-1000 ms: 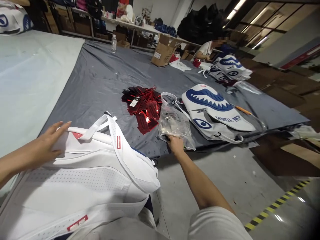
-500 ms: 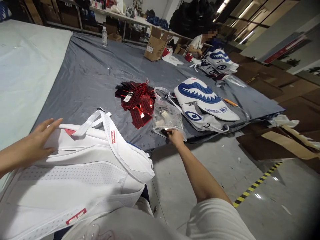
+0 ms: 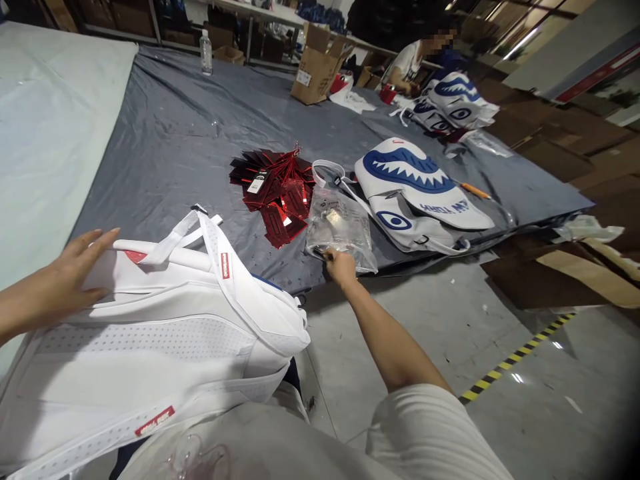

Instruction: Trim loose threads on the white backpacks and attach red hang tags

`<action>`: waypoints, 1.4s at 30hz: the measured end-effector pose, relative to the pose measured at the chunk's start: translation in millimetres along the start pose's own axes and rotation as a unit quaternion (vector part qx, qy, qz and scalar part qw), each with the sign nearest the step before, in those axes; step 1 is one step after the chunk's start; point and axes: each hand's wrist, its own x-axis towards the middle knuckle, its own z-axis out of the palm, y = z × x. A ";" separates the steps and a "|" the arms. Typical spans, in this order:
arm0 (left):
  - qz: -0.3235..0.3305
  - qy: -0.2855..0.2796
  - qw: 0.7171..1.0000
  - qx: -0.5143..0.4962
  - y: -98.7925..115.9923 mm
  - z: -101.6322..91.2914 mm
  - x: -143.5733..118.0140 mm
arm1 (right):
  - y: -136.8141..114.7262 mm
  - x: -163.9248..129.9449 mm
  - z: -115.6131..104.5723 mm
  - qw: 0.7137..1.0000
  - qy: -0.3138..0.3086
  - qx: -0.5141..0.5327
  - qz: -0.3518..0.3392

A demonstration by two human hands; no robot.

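R hand [image 3: 339, 265] pinches small dark item at plastic bag [image 3: 340, 227]; L hand [image 3: 75, 267] on backpack [image 3: 165, 333].

Light was dim and even, from ceiling strips at upper right. Glare patches showed on the concrete floor [image 3: 520, 377] beside me, and the red tags [image 3: 273, 193] glinted. My right arm [image 3: 385, 333] cast a soft shadow. Corners darkened; straight lines bowed near the edges. The far background looked soft.
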 end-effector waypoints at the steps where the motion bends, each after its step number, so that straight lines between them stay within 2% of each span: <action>1: 0.004 0.003 1.000 -0.001 -0.9 0.7 0.3 | 2.6 6.4 -4.3 1.000 -0.001 0.007 0.015; 5: -0.003 0.000 1.000 -0.003 1.4 0.6 -0.6 | 8.8 17.9 -19.9 0.997 0.011 0.008 0.074; 11: -0.002 -0.004 1.000 -0.019 9.8 -2.7 -0.7 | 9.0 -16.7 -27.3 0.996 0.057 -0.005 0.069; 15: 0.002 0.005 1.000 -0.020 5.6 2.4 1.4 | 3.1 -21.5 -19.4 0.995 0.079 -0.011 0.052; 20: -0.008 0.017 1.000 -0.022 9.7 0.9 -3.8 | -6.9 -9.9 -6.8 0.998 0.042 0.024 0.038; 24: -0.021 0.028 0.999 -0.022 22.9 -5.4 -7.9 | -3.2 -16.3 -27.3 0.995 0.051 0.072 0.043; 27: -0.025 0.035 0.999 -0.029 29.3 -6.1 -8.7 | -11.9 -38.1 -52.0 0.989 0.081 0.120 0.028; 30: -0.028 0.039 0.998 -0.036 34.6 -9.3 -8.9 | -42.9 -67.1 -75.5 0.976 0.060 0.208 -0.017; 31: -0.031 0.039 0.998 -0.035 38.3 -12.8 -9.4 | -57.4 -76.4 -83.8 0.960 0.034 0.274 -0.039; 33: -0.027 0.056 0.998 -0.025 51.5 -23.7 -12.6 | -89.8 -93.1 -101.9 0.900 -0.036 0.426 -0.085; 35: 0.002 0.122 0.992 -0.026 73.6 -37.0 -19.7 | -123.8 -107.5 -120.6 0.835 -0.097 0.526 -0.130; 37: 0.049 0.206 0.973 -0.088 101.7 -47.1 -30.3 | -156.9 -120.4 -136.6 0.812 -0.127 0.536 -0.192; 38: 0.072 0.225 0.961 -0.144 115.9 -49.6 -36.1 | -172.5 -126.4 -142.7 0.808 -0.135 0.526 -0.228; 39: 0.093 0.218 0.950 -0.205 128.8 -50.3 -41.8 | -186.9 -132.1 -147.4 0.805 -0.143 0.511 -0.265; 42: 0.127 0.128 0.929 -0.323 152.7 -43.9 -55.5 | -220.2 -144.5 -153.4 0.793 -0.145 0.478 -0.349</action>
